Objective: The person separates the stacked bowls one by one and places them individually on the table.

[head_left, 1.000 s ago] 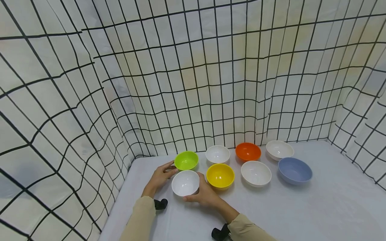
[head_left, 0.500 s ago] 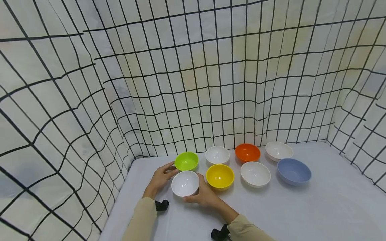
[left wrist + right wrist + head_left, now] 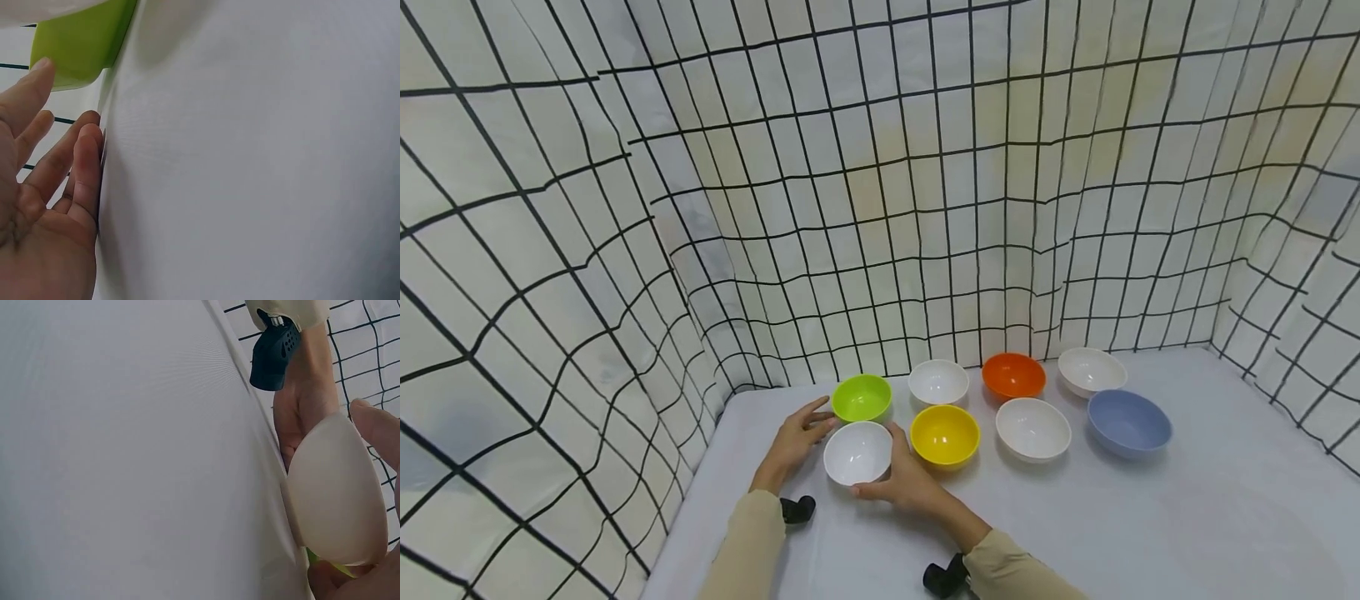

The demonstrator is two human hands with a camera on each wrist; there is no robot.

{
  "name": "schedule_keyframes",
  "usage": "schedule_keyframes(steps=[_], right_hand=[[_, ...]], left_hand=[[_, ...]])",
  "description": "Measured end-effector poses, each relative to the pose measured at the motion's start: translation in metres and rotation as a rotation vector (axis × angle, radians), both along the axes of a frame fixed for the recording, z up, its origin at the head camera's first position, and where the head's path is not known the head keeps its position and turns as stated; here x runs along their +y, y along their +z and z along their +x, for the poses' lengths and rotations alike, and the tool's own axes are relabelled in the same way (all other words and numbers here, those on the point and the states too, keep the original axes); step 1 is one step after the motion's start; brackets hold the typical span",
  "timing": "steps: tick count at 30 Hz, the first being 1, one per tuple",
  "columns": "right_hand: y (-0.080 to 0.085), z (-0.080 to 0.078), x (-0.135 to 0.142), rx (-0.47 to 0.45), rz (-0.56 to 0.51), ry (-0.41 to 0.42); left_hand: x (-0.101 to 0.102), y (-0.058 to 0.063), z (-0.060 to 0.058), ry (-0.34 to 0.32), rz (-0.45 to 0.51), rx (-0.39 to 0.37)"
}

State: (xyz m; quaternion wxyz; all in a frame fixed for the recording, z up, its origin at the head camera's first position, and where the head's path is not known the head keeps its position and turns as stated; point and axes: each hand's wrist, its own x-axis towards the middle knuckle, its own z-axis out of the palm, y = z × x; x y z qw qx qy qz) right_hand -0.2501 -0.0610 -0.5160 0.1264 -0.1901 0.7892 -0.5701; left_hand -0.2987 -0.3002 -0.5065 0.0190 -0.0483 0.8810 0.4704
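A white bowl [image 3: 857, 454] stands in the front row at the left end, upright on the white cloth. My right hand [image 3: 910, 483] holds it from the right, thumb at the near side and fingers round the far side. The right wrist view shows the white bowl [image 3: 337, 490] from the side between thumb and fingers. To its left rests my left hand [image 3: 796, 440], little finger side on the cloth, fingers loosely extended towards the lime green bowl [image 3: 861, 397]. In the left wrist view the fingertips lie just short of the green bowl [image 3: 75, 47].
Right of the held bowl stand a yellow bowl [image 3: 945, 435], a second white bowl [image 3: 1033, 429] and a blue bowl [image 3: 1129, 422]. Behind them are another white bowl [image 3: 938, 382], an orange-red bowl [image 3: 1013, 377] and a further white bowl [image 3: 1092, 371]. A black-gridded white curtain [image 3: 880, 208] encloses the table.
Both hands and all the bowls keep their places. Only the head view shifts slightly.
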Motion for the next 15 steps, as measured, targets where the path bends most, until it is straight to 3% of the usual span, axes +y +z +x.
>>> schedule_keyframes(steps=[8,11,15], right_hand=[[0.022,0.013,-0.005,0.123,0.05,-0.02],[0.037,0.016,-0.004,0.168,0.045,-0.011],[0.063,0.016,0.01,0.248,-0.088,0.006]], left_hand=[[-0.007,0.005,0.009,0.016,0.054,0.004],[-0.008,0.017,0.012,0.033,0.01,0.03],[-0.006,0.041,0.021,0.054,-0.145,0.115]])
